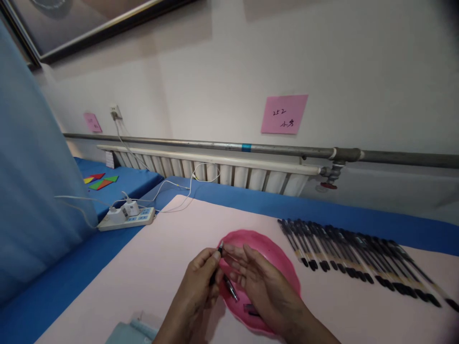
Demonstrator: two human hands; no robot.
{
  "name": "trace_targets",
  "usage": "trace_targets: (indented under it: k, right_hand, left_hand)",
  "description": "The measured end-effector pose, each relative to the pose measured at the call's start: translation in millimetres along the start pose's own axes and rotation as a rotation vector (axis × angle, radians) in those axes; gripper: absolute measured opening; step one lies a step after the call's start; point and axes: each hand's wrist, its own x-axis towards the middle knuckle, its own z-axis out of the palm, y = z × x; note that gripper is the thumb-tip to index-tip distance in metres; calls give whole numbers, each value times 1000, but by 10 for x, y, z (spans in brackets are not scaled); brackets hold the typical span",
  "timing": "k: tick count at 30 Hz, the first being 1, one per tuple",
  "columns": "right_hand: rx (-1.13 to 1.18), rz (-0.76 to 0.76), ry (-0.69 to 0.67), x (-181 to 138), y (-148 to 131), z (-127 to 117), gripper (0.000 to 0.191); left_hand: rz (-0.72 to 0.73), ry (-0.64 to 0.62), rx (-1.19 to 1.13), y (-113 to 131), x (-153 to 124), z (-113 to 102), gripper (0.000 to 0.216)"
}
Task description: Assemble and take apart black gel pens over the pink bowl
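Note:
My left hand (204,277) pinches a black pen piece with a pale, pointed tip (221,247) above the left side of a pink scallop-edged dish (279,253). Over the dish, my right hand (261,286) is turned with its palm inward, its fingers stretched out and apart. Its fingertips come close to the pen piece; whether they touch it I cannot tell. Inside the dish lie a dark pen part with a clear, shiny end (231,289) and another dark piece (250,309), partly hidden by my right hand.
Several black-capped pens (337,243) lie in a row on the pink sheet (172,248), right of the dish. A folded light-blue cloth (129,333) is at the front. Back left, a power strip (138,218) trails white cables. A radiator (225,174) runs along the wall.

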Motion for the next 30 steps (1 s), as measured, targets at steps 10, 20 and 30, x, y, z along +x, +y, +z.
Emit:
trace_targets:
  k: [10, 20, 30]
  right_hand:
    - [99, 66, -105, 6, -5, 23, 40]
    - [81, 45, -69, -29, -11, 57, 37]
    - [40, -12, 41, -30, -22, 70, 37]
  left_hand:
    - [-30, -104, -1, -129, -3, 90, 37]
    - [10, 8, 37, -71, 10, 78, 47]
    - [45, 57, 65, 2, -9, 30, 42]
